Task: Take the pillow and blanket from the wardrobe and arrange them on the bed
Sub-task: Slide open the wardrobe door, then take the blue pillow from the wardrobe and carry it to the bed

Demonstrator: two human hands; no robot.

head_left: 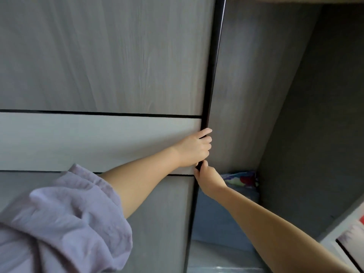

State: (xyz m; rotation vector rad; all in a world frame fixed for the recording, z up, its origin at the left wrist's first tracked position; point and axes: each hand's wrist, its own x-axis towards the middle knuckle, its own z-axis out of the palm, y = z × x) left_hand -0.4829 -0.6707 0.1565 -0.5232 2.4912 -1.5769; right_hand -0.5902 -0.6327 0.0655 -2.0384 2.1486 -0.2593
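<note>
Grey wood-grain sliding door (102, 56) fills the left and centre of the head view, with a paler horizontal band (94, 142) across it, framed by thin black lines. Black edge strip (211, 75) runs down the door's right side. Left hand (194, 149) is clenched around that black edge, fingers (205, 137) curled over it toward the inside of the wardrobe (256, 95). Right hand (206, 177) sits just below the left, touching it, also gripping the same edge strip, thumb on the front. Both forearms are bare; a loose lilac sleeve (65, 223) is bunched at the left upper arm, bottom left of frame.

Wardrobe interior is exposed to the right of the door: grey wood-grain back panel, darker side wall (319, 134). Low in the opening, behind the right hand, lies folded bedding: a patterned fabric piece (241, 178) with blue, red and white patches on top of a plain blue bulk (220, 217). Cannot tell which is the pillow and which the blanket. Neither hand touches the bedding. Bed not in view.

Bottom right corner shows a white panel edge (342, 231) with a bit of red, blurred. No readable writing, brand or label anywhere.
</note>
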